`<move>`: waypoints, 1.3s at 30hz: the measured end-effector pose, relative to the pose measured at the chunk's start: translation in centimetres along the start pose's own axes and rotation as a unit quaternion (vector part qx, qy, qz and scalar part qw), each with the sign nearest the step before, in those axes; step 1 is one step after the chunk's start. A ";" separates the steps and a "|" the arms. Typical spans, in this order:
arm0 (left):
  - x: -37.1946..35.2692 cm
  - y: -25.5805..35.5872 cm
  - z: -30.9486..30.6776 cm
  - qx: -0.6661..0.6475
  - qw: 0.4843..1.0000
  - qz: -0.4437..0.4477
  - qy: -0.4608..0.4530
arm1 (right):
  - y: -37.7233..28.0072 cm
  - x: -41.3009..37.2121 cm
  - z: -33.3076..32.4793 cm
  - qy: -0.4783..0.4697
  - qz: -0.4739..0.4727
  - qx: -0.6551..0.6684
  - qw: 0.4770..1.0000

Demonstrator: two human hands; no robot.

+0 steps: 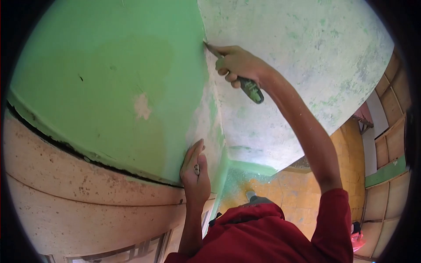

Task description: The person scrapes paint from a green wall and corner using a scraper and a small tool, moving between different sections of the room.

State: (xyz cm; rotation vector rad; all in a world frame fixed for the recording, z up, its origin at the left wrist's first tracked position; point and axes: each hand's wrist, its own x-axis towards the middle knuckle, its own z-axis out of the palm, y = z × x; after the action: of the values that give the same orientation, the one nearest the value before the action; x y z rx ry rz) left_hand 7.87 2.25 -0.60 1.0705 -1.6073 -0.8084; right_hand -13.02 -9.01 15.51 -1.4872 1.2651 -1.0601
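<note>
My right hand [239,63] is wrapped round a paint scraper [251,90] with a dark, green-smeared handle. Its blade tip touches the inside corner where the green wall [109,57] meets the scraped, whitish wall [280,65]. Lower down, my left hand [196,173] rests against the green wall near that corner, fingers stretched out together. A small pale, dark-speckled thing shows by its thumb; I cannot make out what it is. Bare whitish patches show through the green paint beside the corner.
A brown-speckled wooden panel [87,188] runs along the left below a dark gap. Dust and flakes lie on the yellow tiled floor [294,193]. Woven wall panels [388,206] stand at the right, with a person in pink [357,239] partly visible.
</note>
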 end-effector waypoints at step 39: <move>-4.8 -8.2 7.0 -0.054 0.965 -0.213 -0.141 | 32.7 -16.2 10.2 0.171 0.313 0.624 0.695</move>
State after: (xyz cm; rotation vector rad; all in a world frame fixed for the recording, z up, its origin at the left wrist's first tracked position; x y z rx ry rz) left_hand 3.75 3.55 -11.64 1.2862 -1.5614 -1.3713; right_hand -12.60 5.26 -19.62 0.2053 0.7735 -1.2759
